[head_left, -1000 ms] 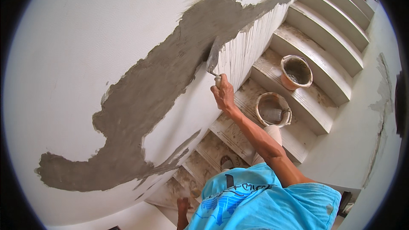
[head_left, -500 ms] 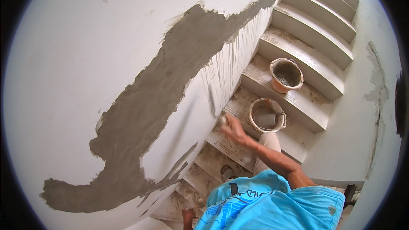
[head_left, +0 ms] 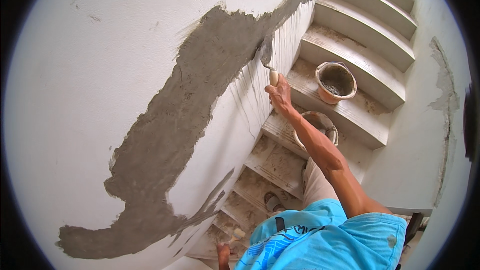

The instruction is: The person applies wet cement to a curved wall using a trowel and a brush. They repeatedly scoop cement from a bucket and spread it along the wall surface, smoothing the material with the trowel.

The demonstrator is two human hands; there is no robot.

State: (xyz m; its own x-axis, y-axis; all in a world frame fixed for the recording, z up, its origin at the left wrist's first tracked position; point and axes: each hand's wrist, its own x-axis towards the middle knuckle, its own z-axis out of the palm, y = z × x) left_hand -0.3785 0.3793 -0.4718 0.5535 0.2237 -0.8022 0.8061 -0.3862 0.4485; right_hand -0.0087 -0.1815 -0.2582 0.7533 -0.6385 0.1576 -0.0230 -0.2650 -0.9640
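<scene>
My right hand (head_left: 280,93) is closed round the pale handle of a trowel (head_left: 267,55). Its metal blade lies against the wall at the lower edge of the wet grey mortar patch (head_left: 170,105), which runs diagonally across the white wall (head_left: 110,30). Low by the steps, my left hand (head_left: 223,251) is closed on what looks like a brush (head_left: 238,234) with a light tip. My right forearm partly covers a bucket (head_left: 301,145) with murky water and something grey in it. Another bucket (head_left: 336,83), orange and holding grey mortar, stands one step higher.
Dirty, mortar-stained stairs (head_left: 345,45) climb to the upper right. My sandalled foot (head_left: 273,201) rests on a lower step. Grey drips streak the wall below the patch. On the right, another wall (head_left: 420,160) carries a patched crack (head_left: 446,100).
My right hand has moved up and away from beside the lower bucket, bringing the trowel blade onto the wall. The left hand has risen slightly into view, showing the brush-like tool. The view has shifted a little.
</scene>
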